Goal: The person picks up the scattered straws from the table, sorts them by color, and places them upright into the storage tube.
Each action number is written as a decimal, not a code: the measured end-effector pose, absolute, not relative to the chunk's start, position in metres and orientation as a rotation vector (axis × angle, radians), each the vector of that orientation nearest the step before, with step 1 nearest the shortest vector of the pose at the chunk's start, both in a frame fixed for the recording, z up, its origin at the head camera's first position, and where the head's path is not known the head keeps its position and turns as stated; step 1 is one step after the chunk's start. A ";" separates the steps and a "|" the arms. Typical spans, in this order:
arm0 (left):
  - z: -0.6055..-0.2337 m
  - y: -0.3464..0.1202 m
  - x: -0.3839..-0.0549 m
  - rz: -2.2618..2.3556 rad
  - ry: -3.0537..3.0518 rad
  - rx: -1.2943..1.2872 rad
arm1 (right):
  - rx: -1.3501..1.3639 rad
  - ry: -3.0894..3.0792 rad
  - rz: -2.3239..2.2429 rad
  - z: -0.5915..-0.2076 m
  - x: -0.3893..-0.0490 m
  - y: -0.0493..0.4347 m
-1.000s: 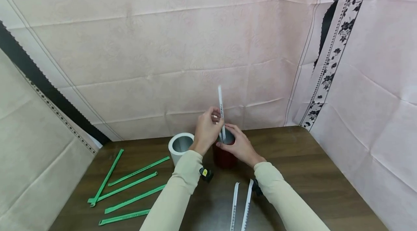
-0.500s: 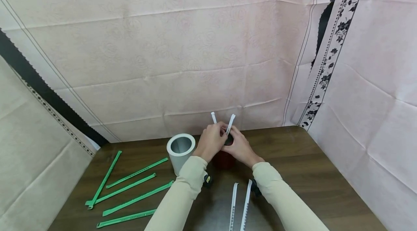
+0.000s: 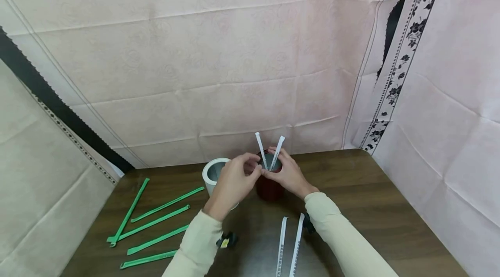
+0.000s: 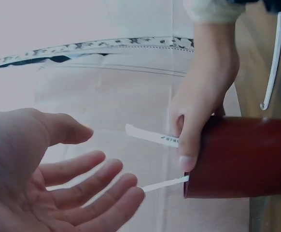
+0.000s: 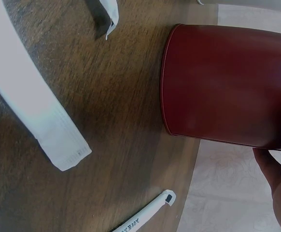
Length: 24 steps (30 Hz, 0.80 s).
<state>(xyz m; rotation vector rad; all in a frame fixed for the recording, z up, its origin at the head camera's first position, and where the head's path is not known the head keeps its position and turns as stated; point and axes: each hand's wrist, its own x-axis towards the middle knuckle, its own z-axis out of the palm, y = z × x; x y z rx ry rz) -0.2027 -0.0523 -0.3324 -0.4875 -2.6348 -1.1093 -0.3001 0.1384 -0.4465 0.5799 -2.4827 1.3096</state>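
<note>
A dark red cylindrical cup stands on the table with two slim white paper-wrapped sticks leaning out of it, one to the left and one to the right. My right hand grips its rim, thumb in front and fingers behind. In the left wrist view that thumb presses the rim of the cup. My left hand is just left of the cup, fingers spread and holding nothing; the left wrist view shows its bare palm. The right wrist view shows the cup's side and little of the hand.
Left of the cup stands a white cylindrical container, partly behind my left hand. Several green wrapped sticks lie at the table's left, two of them crossing. Two white wrapped sticks lie near the front. A cloth wall rises behind.
My left hand lowered a white stick into the red cup, let go, and drew back left with its fingers opened. The right hand still holds the rim.
</note>
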 end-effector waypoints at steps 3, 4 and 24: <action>-0.345 -0.057 -0.182 -1.157 -2.674 -0.434 | 0.555 -2.488 1.290 -0.447 -0.300 0.139; -0.352 -0.058 -0.177 -1.177 -2.687 -0.414 | 0.550 -2.490 1.287 -0.447 -0.300 0.139; -0.464 -0.024 -0.118 -1.337 -3.133 -0.089 | 0.544 -2.498 1.321 -0.447 -0.299 0.137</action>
